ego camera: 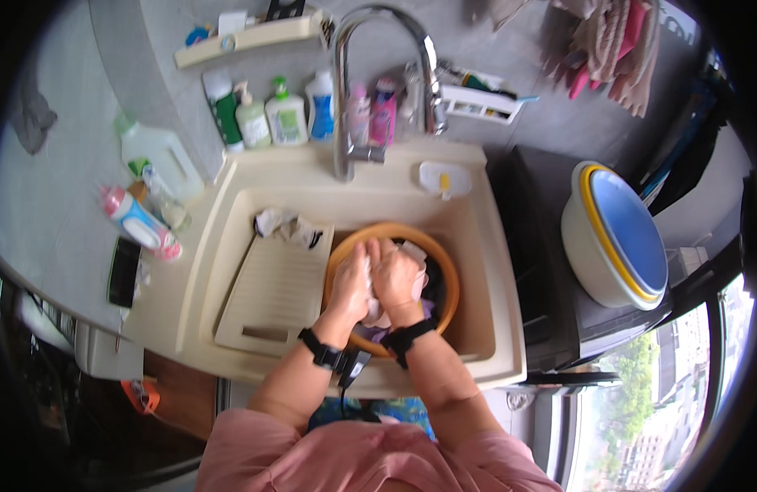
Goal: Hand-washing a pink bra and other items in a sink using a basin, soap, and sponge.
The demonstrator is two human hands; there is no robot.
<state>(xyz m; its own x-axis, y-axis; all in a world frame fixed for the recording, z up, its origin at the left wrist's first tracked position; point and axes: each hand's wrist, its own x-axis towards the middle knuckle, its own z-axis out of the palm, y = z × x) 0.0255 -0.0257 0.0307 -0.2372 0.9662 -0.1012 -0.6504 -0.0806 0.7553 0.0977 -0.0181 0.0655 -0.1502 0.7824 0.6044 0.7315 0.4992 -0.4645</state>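
My left hand (352, 281) and my right hand (394, 275) are pressed together above an orange basin (453, 289) in the cream sink. Both are closed on a pale, light-coloured cloth (370, 295), much of it hidden by the fingers. Below them, pinkish, purple and dark fabrics (437, 280) lie in the basin. To the left, a ribbed washboard (277, 286) rests in the sink, with white socks or small cloths with dark parts (289, 227) at its upper end. Each wrist wears a black strap.
A chrome faucet (341, 92) rises behind the basin. Several bottles (286, 117) line the sink's back edge, and more stand at left near a phone (124, 270). A soap dish (445, 178) sits at back right. Nested basins (624, 234) stand on a dark surface at right.
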